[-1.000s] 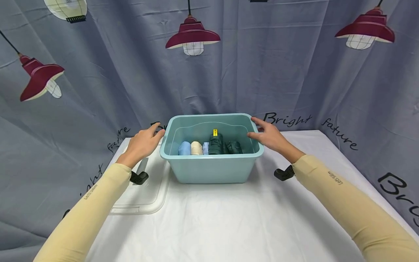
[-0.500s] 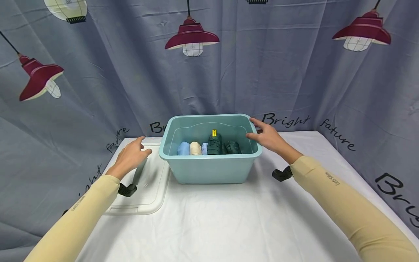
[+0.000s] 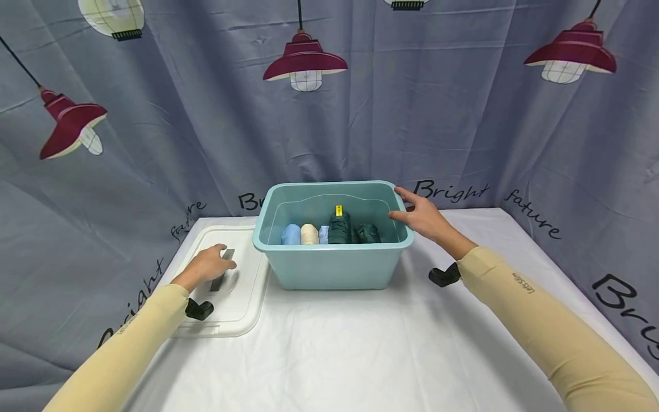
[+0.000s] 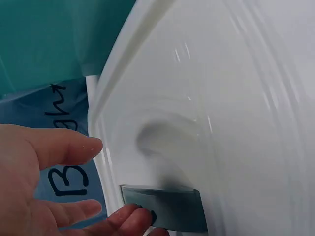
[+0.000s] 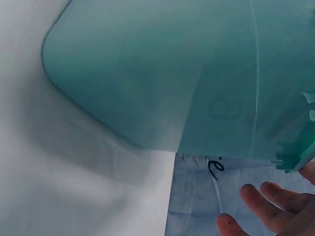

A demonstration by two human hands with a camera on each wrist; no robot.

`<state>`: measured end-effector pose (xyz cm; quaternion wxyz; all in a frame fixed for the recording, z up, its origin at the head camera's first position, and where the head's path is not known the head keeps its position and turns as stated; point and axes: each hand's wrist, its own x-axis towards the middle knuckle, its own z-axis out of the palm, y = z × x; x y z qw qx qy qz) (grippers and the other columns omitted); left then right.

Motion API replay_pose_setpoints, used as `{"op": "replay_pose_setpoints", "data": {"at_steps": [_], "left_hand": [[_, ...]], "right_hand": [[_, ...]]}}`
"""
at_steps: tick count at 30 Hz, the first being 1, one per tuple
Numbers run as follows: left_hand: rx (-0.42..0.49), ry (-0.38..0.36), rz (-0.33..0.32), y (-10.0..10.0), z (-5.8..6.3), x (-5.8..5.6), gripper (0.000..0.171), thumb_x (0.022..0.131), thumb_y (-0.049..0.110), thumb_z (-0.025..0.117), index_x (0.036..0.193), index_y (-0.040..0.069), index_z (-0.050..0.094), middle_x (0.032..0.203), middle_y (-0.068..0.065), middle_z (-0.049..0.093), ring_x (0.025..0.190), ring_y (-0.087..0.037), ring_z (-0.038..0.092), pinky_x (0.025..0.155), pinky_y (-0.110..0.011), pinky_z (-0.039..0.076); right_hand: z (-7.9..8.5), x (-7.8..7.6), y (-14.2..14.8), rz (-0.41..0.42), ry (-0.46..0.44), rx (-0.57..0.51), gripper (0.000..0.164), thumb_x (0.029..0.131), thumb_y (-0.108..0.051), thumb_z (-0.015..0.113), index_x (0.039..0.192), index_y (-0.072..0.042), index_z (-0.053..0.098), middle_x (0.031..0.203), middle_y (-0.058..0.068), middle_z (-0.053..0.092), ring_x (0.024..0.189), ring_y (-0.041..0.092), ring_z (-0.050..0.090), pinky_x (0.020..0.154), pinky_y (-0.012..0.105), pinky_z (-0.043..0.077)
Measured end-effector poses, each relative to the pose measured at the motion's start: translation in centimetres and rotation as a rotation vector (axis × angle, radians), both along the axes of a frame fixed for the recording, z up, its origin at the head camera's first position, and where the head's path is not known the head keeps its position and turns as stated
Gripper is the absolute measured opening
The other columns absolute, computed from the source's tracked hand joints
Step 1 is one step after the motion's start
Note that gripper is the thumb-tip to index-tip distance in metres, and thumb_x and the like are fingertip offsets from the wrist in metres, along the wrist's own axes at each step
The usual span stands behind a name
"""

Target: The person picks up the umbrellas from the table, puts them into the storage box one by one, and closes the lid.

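A light teal storage bin (image 3: 332,268) stands on the white table with several rolled bundles inside: one blue (image 3: 290,234), one cream (image 3: 309,234) and a dark green one (image 3: 339,229) with a yellow tag. My right hand (image 3: 422,216) rests at the bin's right rim, thumb and forefinger extended along it; in the right wrist view other fingers (image 5: 266,209) hang loose below the rim. To the left, my left hand (image 3: 208,264) is over a white lid (image 3: 247,286), fingers loosely spread. Its fingertips (image 4: 135,221) overlap the lid's dark grey-green rectangular piece (image 4: 172,209) in the left wrist view.
The lid lies flat just left of the bin, close to its side. White cloth covers the table (image 3: 350,343). Behind and at both sides hangs a grey-blue curtain (image 3: 386,126) printed with red lamps and lettering.
My left hand has left the bin's left rim and moved left and down over the lid's grey-green piece. The right hand stays at the right rim, and the bin has not moved.
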<state>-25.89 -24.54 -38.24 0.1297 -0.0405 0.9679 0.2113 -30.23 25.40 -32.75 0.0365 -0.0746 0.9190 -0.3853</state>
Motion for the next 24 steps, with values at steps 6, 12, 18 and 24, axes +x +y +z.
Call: {"op": "replay_pose_setpoints", "data": {"at_steps": [6, 12, 18, 24], "left_hand": [[0.017, -0.001, 0.017, -0.9, -1.0, -0.3, 0.078, 0.092, 0.029, 0.061, 0.151, -0.012, 0.03, 0.147, -0.038, 0.039, 0.133, -0.055, 0.042, 0.105, -0.063, 0.039], [0.017, -0.035, 0.062, -1.9, -1.7, 0.1, 0.08, 0.088, 0.025, 0.063, 0.15, -0.015, 0.029, 0.142, -0.039, 0.042, 0.116, -0.046, 0.054, 0.096, -0.055, 0.047], [-0.016, -0.039, 0.019, -1.8, -1.5, -0.1, 0.079, 0.087, 0.022, 0.067, 0.146, -0.017, 0.033, 0.134, -0.037, 0.049, 0.093, -0.033, 0.061, 0.083, -0.044, 0.05], [-0.042, -0.035, -0.022, -1.5, -1.2, -0.7, 0.074, 0.086, 0.019, 0.068, 0.145, -0.015, 0.038, 0.14, -0.038, 0.047, 0.107, -0.039, 0.058, 0.093, -0.052, 0.048]], "right_hand": [[-0.2, -0.2, -0.2, -0.01, -0.006, 0.004, 0.085, 0.094, -0.038, 0.065, 0.163, -0.02, 0.019, 0.155, 0.024, 0.038, 0.136, 0.042, 0.046, 0.101, 0.058, 0.047], [-0.2, 0.2, -0.3, -0.005, -0.013, -0.012, 0.085, 0.095, -0.036, 0.065, 0.163, -0.02, 0.018, 0.156, 0.024, 0.037, 0.136, 0.042, 0.047, 0.102, 0.058, 0.046], [0.0, 0.3, -0.2, 0.009, -0.004, -0.035, 0.086, 0.094, -0.038, 0.066, 0.164, -0.02, 0.018, 0.155, 0.024, 0.037, 0.136, 0.043, 0.047, 0.101, 0.059, 0.046], [-0.1, 0.3, 0.0, 0.0, -0.005, -0.054, 0.085, 0.094, -0.035, 0.065, 0.164, -0.021, 0.017, 0.153, 0.024, 0.041, 0.135, 0.042, 0.048, 0.101, 0.058, 0.047]]}}
